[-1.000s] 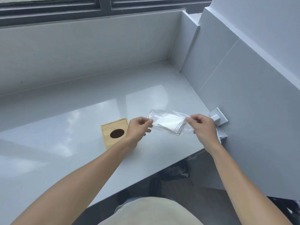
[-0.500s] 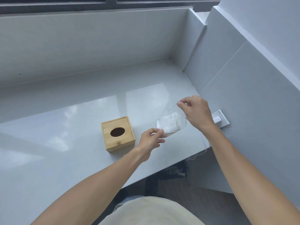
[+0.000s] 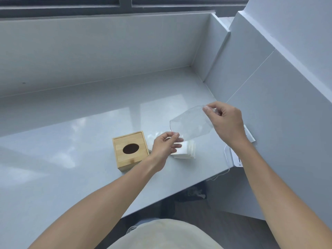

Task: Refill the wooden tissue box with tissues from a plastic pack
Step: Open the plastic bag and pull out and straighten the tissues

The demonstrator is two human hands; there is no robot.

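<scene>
We count one wooden tissue box (image 3: 130, 150), one clear plastic pack (image 3: 190, 124), one tissue stack (image 3: 186, 150), two hands.

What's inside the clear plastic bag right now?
The clear plastic bag looks empty; the counter shows through it. The tissue stack lies on the counter below, partly covered by the left hand.

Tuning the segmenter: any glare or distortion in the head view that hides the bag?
Head view: window glare patches on the glossy counter; the clear bag is nearly invisible against it, only its edges show; wide-angle bending at the window frame; tissues and box sharp.
</scene>
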